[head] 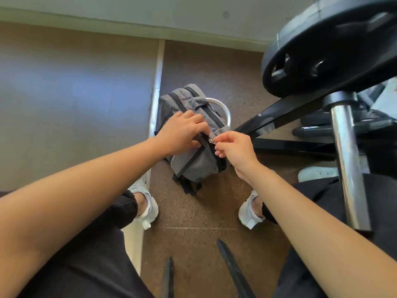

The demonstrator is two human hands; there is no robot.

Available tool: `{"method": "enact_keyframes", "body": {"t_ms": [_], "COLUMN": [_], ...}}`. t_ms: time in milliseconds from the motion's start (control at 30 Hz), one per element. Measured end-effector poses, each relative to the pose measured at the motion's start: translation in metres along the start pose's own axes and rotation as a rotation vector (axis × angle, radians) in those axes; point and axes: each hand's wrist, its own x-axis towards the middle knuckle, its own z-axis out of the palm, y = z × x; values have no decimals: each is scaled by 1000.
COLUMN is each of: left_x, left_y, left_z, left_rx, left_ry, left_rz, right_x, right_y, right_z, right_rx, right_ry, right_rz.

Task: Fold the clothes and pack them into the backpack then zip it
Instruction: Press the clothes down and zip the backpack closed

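1. Backpack (193, 162): a grey pack with black zips and trim. It lies on its side on the speckled brown floor (193, 222), ahead of the person and between their feet.
2. The zipper pull (211, 141), small and silvery, sits on the black zip track near the middle of the pack's upper side.
3. The right hand (234, 149) pinches that pull between thumb and forefinger, and the other fingers are loosely curled below it.
4. The left hand (182, 132) grips the backpack just beside the pull. Its fingers are curled over the grey fabric and its thumb is pressed against the panel underneath.
5. A curved metal ring (223, 108) shows behind the pack, touching or nearly touching its far edge; which one cannot be told.
6. The left sneaker (148, 209) and right sneaker (249, 211), both white, stand on either side, nearer the person than the pack. Black trousers (96, 254) cover the legs.
7. A pale strip (156, 82) runs along the floor just left of the pack, with a smooth tan surface (75, 93) beyond it.
8. To the right, a black frame (279, 112) slants down to the floor near the pack.
9. Above it hangs a black weight plate (333, 44) on a chrome bar (348, 164).
10. Another white shoe (318, 173) lies on the floor by that bar.
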Motion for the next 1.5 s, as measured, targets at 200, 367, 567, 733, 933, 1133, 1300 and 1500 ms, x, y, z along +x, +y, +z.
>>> {"method": "enact_keyframes", "body": {"t_ms": [200, 367, 567, 733, 933, 1133, 1300, 1500], "left_x": [3, 5, 9, 6, 7, 6, -2, -28], "left_y": [-7, -14, -13, -13, -12, -17, -5, 38], "left_z": [-1, -1, 1, 1, 3, -6, -25, -59], "left_rx": [8, -29, -57, -92, -133, -297, -401, -542], "left_ry": [144, 121, 127, 143, 149, 45, -41, -70], "left_rz": [30, -14, -39, -29, -34, -14, -81, -214], "right_x": [-5, -4, 20, 37, 44, 17, 3, -11], "right_y": [17, 60, 111, 134, 137, 147, 125, 60], "right_z": [-6, -14, 5, 32, 36, 20, 3, -19], "right_rx": [7, -80, -62, 148, 201, -265, -509, -520], "right_ry": [48, 103, 91, 122, 98, -159, -234, -221], "right_rz": [157, 298, 534, 629, 606, 518, 319, 92]}}
